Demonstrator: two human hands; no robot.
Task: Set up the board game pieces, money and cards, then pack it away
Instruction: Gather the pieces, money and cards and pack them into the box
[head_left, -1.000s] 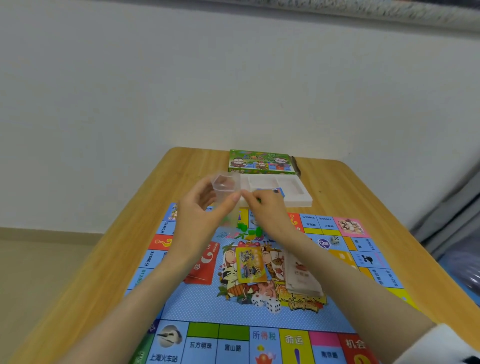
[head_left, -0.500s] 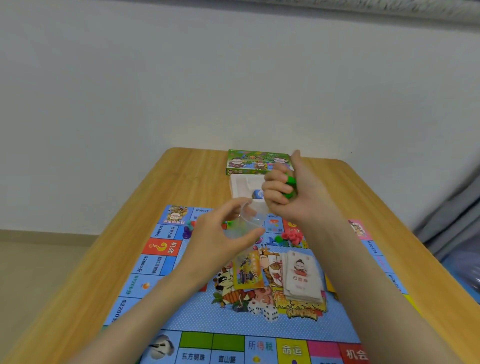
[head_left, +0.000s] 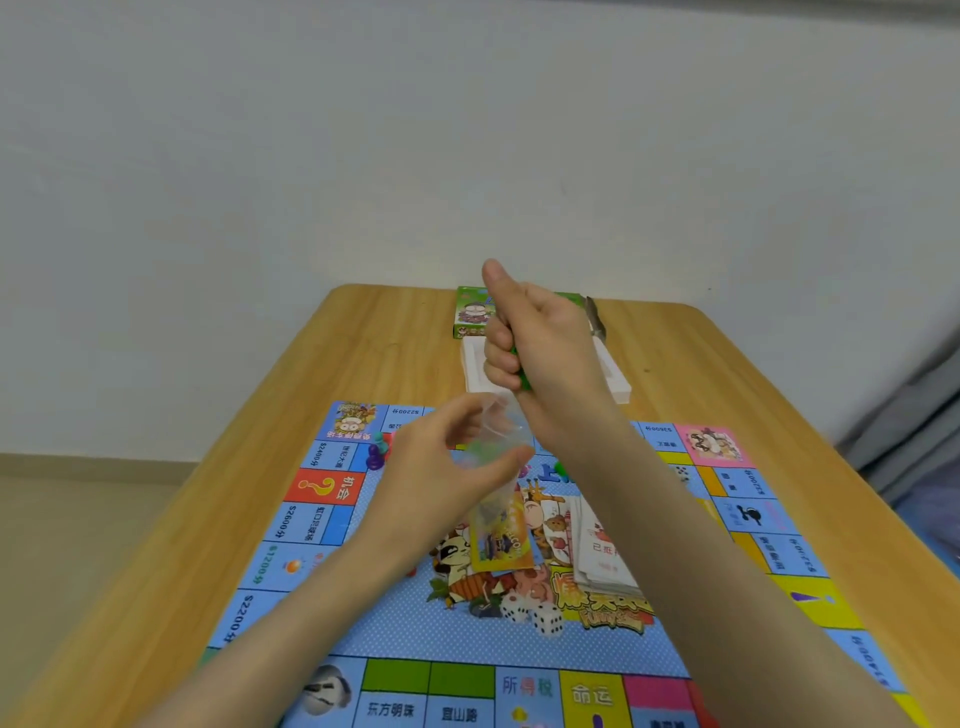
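Green game pieces (head_left: 519, 370) are clenched in the right hand (head_left: 550, 353), a fist above the clear plastic bag (head_left: 501, 486). The left hand (head_left: 441, 470) pinches the bag's mouth open over the game board (head_left: 395, 618), mid-bench (head_left: 218, 519), likely so they drop inside.

head cam | faces forward-down | close over game board (head_left: 395, 613), table (head_left: 171, 545)

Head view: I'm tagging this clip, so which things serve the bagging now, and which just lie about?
In use: left hand, small clear plastic bag, right hand, green plastic pieces in its fist.
Lying about: two white dice, white card stack, purple pawn, white box tray.
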